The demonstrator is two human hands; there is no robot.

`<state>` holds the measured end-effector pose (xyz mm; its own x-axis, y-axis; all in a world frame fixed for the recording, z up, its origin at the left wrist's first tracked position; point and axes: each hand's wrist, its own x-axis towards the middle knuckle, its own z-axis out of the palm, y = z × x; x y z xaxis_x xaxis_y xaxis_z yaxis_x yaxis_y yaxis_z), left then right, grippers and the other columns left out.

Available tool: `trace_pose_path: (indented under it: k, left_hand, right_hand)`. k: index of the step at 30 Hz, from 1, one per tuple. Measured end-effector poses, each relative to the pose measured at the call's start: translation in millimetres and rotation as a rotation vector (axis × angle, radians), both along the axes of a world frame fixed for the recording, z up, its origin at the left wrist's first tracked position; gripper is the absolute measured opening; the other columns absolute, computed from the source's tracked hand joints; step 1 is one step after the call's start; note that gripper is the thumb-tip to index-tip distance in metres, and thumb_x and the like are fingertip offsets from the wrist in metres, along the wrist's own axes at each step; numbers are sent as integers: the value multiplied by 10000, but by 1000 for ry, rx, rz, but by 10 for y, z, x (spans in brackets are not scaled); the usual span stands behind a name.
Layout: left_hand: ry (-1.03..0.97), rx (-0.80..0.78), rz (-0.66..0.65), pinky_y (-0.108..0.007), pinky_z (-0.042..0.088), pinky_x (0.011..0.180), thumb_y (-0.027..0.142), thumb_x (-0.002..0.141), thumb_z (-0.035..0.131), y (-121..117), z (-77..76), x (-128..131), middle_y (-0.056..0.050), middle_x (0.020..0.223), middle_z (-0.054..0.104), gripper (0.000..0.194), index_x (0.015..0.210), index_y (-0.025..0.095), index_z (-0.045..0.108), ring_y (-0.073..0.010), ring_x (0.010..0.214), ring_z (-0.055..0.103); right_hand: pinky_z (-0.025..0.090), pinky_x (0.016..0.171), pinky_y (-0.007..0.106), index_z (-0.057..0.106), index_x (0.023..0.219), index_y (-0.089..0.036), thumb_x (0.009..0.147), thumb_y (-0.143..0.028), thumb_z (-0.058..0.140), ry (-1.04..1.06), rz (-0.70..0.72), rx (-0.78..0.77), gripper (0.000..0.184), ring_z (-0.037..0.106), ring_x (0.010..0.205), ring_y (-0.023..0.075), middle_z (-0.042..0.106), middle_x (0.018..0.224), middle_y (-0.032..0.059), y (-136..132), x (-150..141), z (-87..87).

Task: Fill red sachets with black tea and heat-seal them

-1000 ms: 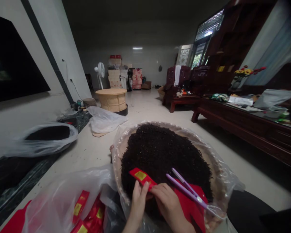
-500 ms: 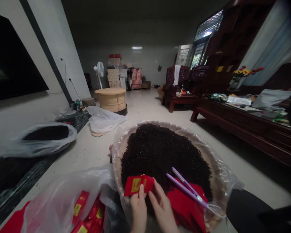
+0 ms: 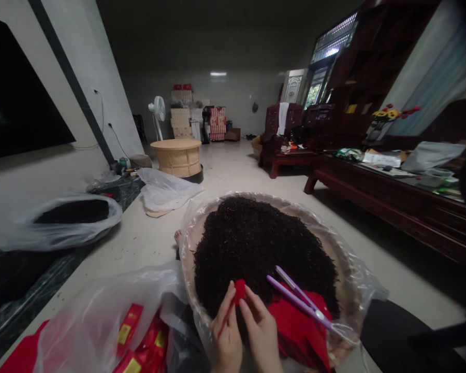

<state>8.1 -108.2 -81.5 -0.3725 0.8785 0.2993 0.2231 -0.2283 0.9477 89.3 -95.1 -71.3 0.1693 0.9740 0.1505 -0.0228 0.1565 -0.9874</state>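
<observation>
Head view: Left hand [image 3: 227,331] has its fingers drawn together, gripping a small red packet [image 3: 239,292], seen nearly edge-on. Right hand [image 3: 261,331] is partly curled, thumb and fingertips at the packet's upper end; how firmly they press cannot be told. The packet is held above the near part of a plastic-lined basket [image 3: 187,254] heaped with dark shreds [image 3: 256,243]. Purple tongs [image 3: 299,300] lie on red wrappers [image 3: 306,331] right of the hands. Left of the basket, a clear bag [image 3: 81,311] holds further red packets [image 3: 129,329].
</observation>
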Motion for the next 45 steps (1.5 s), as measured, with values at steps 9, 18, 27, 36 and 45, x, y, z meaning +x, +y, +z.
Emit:
trace_pose_path:
  k: [9,18,27,36,45]
  left_hand:
    - [-240,-70,44,-364,472,1007,439,812,613,4,-49,33,-114,1036,741,347,1021,189,731,-262,1091,639]
    - [-954,-169,-12,-376,574,754,460,581,816,205,357,-184,-90,798,761,399,795,139,713,-252,760,722]
    - [-888,-216,-97,-343,586,702,403,541,843,159,408,-128,-98,854,768,398,815,136,730,-252,791,720]
    - [-909,-303,-219,-378,578,755,409,589,816,163,404,-182,-115,829,762,370,822,132,735,-276,832,714]
    - [-1029,-271,-115,-359,565,751,435,579,835,285,586,-330,-96,897,752,428,831,162,621,-229,772,712]
  right_hand:
    - [534,622,306,667,635,-155,623,-527,751,128,36,-173,381,625,629,200,663,643,49,72,71,194]
    - [525,604,289,667,721,-176,779,-492,642,-165,101,83,322,622,622,191,656,674,57,120,358,506]
    - [542,800,411,745,891,-161,693,-521,726,11,202,-90,411,691,843,285,747,918,131,132,371,556]
    - [515,826,395,744,920,-156,782,-666,559,25,509,-168,560,626,694,214,676,680,40,119,383,644]
    - [426,986,446,682,1127,-197,799,-619,576,-116,567,-90,546,591,1034,272,683,1071,113,68,417,655]
